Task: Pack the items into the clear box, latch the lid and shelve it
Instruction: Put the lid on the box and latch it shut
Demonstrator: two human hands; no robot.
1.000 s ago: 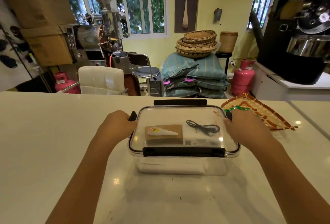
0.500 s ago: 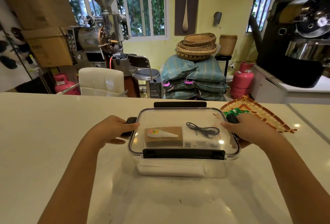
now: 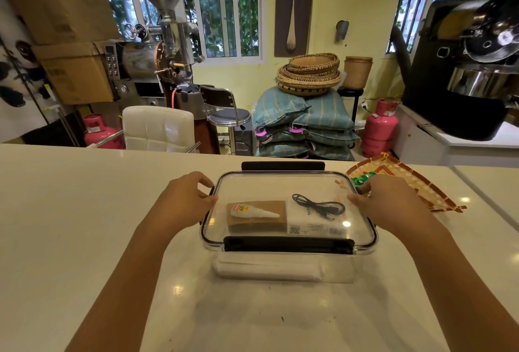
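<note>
Since a second ago both hands are sitting further round onto the short ends of the clear box (image 3: pixel 283 270), thumbs now lying on the lid (image 3: pixel 275 188) instead of the palms covering the side latches, and the view is tilting slightly upward; the left hand (image 3: pixel 182 205) is gripping the left end of the box, thumb over the lid's edge and fingers curling down round the rim where a black side latch (image 3: pixel 211 191) is just showing; the right hand (image 3: pixel 390 202) is gripping the right end in the same way, thumb on top of the lid, its other fingers hidden behind the box; the box is standing on the white worktop (image 3: pixel 70 225), directly in front of the person, between the two forearms; the near front latch (image 3: pixel 288 245) is lying flat against the lid's edge, while the far latch (image 3: pixel 283 166) is sticking up behind it; through the lid a brown cardboard pack (image 3: pixel 257 221) with a small white glue tube (image 3: pixel 254 211) on it is showing, beside a white packet (image 3: pixel 314 225) carrying a coiled black cable (image 3: pixel 317 207); a folded white cloth (image 3: pixel 266 270) is lying along the bottom near the front wall; just beyond the right hand a woven mat (image 3: pixel 412 183) is resting on the worktop with a green wrapper (image 3: pixel 362 179) on it.
</note>
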